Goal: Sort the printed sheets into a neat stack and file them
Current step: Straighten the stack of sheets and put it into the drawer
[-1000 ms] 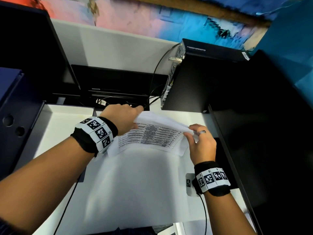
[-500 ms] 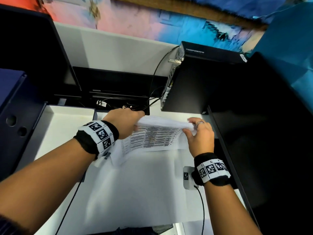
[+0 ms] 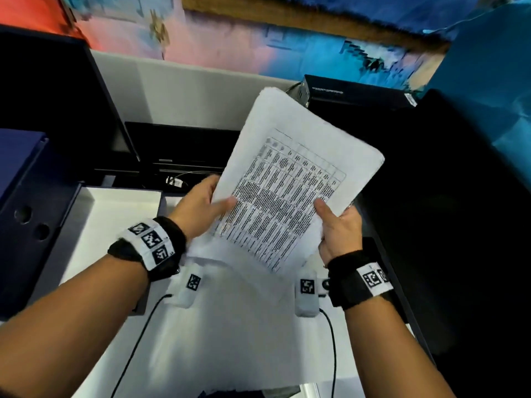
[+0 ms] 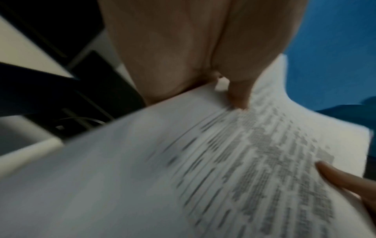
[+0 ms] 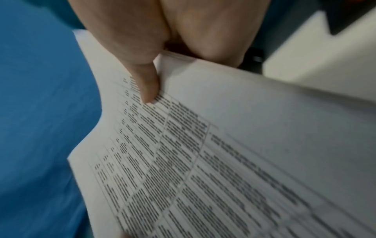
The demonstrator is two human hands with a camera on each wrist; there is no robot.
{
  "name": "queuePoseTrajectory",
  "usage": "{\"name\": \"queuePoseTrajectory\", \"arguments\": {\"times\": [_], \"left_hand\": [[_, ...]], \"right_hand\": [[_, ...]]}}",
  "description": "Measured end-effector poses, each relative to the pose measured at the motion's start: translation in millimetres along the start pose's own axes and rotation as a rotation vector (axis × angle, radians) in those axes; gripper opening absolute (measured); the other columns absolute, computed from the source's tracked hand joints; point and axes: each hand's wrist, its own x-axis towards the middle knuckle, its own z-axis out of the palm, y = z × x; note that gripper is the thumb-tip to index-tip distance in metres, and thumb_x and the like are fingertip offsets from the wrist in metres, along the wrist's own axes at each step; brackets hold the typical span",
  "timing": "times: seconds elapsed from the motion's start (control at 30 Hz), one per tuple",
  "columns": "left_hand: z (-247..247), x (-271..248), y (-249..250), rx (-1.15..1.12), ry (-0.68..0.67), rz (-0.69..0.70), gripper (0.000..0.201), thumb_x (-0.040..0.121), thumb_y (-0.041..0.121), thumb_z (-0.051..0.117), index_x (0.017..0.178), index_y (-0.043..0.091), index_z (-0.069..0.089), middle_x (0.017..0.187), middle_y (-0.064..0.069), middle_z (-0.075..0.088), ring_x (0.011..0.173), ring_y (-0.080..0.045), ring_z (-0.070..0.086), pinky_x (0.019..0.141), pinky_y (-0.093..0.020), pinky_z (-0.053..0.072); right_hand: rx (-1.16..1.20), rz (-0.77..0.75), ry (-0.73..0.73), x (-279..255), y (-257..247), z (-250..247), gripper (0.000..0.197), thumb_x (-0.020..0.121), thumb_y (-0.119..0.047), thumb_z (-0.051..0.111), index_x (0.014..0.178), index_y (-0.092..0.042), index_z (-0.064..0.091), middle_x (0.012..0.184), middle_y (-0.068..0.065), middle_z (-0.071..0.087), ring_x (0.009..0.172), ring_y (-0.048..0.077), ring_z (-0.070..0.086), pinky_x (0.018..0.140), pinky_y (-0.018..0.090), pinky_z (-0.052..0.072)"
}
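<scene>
A stack of printed sheets (image 3: 290,179) with a table of text on top is lifted off the desk and tilted up towards me. My left hand (image 3: 201,208) grips its left edge, thumb on the printed face. My right hand (image 3: 336,222) grips its lower right edge, thumb on top as well. The left wrist view shows the sheets (image 4: 223,169) blurred, pinched under my left thumb (image 4: 238,95). The right wrist view shows the sheets (image 5: 203,161) with my right thumb (image 5: 146,87) pressed on them and the stack's edge beside it.
A large white sheet (image 3: 244,326) lies flat on the desk below the stack. An open box (image 3: 120,202) with a white inside stands at the left, a dark blue file box (image 3: 26,202) beside it. A black computer case (image 3: 359,99) and dark panels stand behind and at the right.
Both hands have raised the sheets from the desk and tipped them upright, from lying folded low between the hands to standing tilted with the printed face towards me.
</scene>
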Motion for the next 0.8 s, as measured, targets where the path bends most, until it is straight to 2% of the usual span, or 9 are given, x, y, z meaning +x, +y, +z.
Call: {"name": "queuePoseTrajectory", "arguments": {"times": [0.07, 0.13, 0.23, 0.3, 0.37, 0.43, 0.57, 0.73, 0.8], "left_hand": [[12, 2, 10, 0.013, 0.206, 0.116, 0.027, 0.096, 0.011, 0.060, 0.121, 0.015, 0.049, 0.103, 0.014, 0.065, 0.090, 0.013, 0.062, 0.084, -0.012, 0.051], [19, -2, 11, -0.021, 0.333, 0.214, 0.029, 0.097, 0.005, 0.056, 0.122, 0.013, 0.046, 0.102, 0.020, 0.059, 0.088, 0.022, 0.057, 0.077, 0.000, 0.043], [22, -11, -8, -0.003, 0.308, 0.232, 0.035, 0.096, 0.010, 0.059, 0.125, 0.016, 0.041, 0.108, 0.018, 0.058, 0.094, 0.024, 0.054, 0.077, 0.003, 0.039], [21, -13, -19, -0.031, 0.227, 0.191, 0.050, 0.089, 0.028, 0.068, 0.130, 0.015, 0.043, 0.116, 0.011, 0.062, 0.104, 0.016, 0.057, 0.085, -0.005, 0.045], [17, -9, -21, -0.139, 0.209, 0.200, 0.079, 0.076, 0.048, 0.078, 0.135, 0.007, 0.045, 0.120, 0.001, 0.066, 0.111, -0.004, 0.064, 0.090, -0.019, 0.053], [14, -9, -9, -0.290, 0.226, 0.255, 0.089, 0.062, 0.057, 0.083, 0.128, 0.008, 0.048, 0.114, -0.005, 0.068, 0.104, -0.010, 0.068, 0.082, -0.024, 0.057], [8, -6, 20, -0.345, 0.211, 0.355, 0.077, 0.052, 0.060, 0.085, 0.107, 0.023, 0.046, 0.096, 0.006, 0.063, 0.083, -0.001, 0.067, 0.069, -0.018, 0.054], [6, -1, 35, -0.205, 0.368, 0.507, 0.032, 0.082, 0.035, 0.076, 0.103, 0.029, 0.053, 0.099, 0.009, 0.056, 0.091, -0.002, 0.057, 0.084, -0.021, 0.049], [8, 1, 37, -0.163, 0.390, 0.525, 0.020, 0.086, 0.023, 0.070, 0.099, 0.029, 0.056, 0.095, 0.013, 0.057, 0.085, 0.005, 0.055, 0.079, -0.014, 0.046]], "right_hand": [[-0.172, -0.170, 0.012, -7, -9, 8, 0.023, 0.085, -0.001, 0.072, 0.105, -0.013, 0.069, 0.102, 0.001, 0.076, 0.102, 0.022, 0.071, 0.094, 0.044, 0.054], [-0.236, -0.229, -0.009, -18, -15, 13, 0.024, 0.084, 0.000, 0.072, 0.107, -0.006, 0.066, 0.094, -0.005, 0.076, 0.093, 0.012, 0.072, 0.085, 0.030, 0.058], [-0.286, -0.218, -0.002, -31, -4, 12, 0.034, 0.080, 0.000, 0.077, 0.111, -0.002, 0.063, 0.094, -0.005, 0.073, 0.086, 0.002, 0.072, 0.073, 0.019, 0.057], [-0.311, -0.175, 0.023, -36, 4, 12, 0.043, 0.072, -0.004, 0.084, 0.111, -0.004, 0.065, 0.097, 0.002, 0.075, 0.090, 0.010, 0.073, 0.076, 0.028, 0.060], [-0.254, -0.167, 0.028, -35, 5, 13, 0.050, 0.066, -0.002, 0.088, 0.111, -0.002, 0.065, 0.099, 0.008, 0.075, 0.091, 0.018, 0.074, 0.076, 0.031, 0.060], [-0.201, -0.209, 0.026, -32, -3, 17, 0.052, 0.064, 0.002, 0.088, 0.110, -0.001, 0.063, 0.099, 0.009, 0.074, 0.089, 0.017, 0.074, 0.073, 0.027, 0.058], [-0.121, -0.308, 0.010, -26, -20, 29, 0.050, 0.065, 0.000, 0.087, 0.104, -0.012, 0.058, 0.095, 0.001, 0.068, 0.083, 0.006, 0.069, 0.069, 0.022, 0.055], [-0.123, -0.384, 0.081, -18, -34, 36, 0.006, 0.083, -0.014, 0.073, 0.087, -0.015, 0.067, 0.078, -0.010, 0.068, 0.073, 0.004, 0.064, 0.068, 0.022, 0.052], [-0.154, -0.409, 0.144, -13, -36, 35, 0.015, 0.090, -0.014, 0.060, 0.080, -0.016, 0.071, 0.080, -0.006, 0.069, 0.077, 0.008, 0.064, 0.072, 0.027, 0.050]]}}
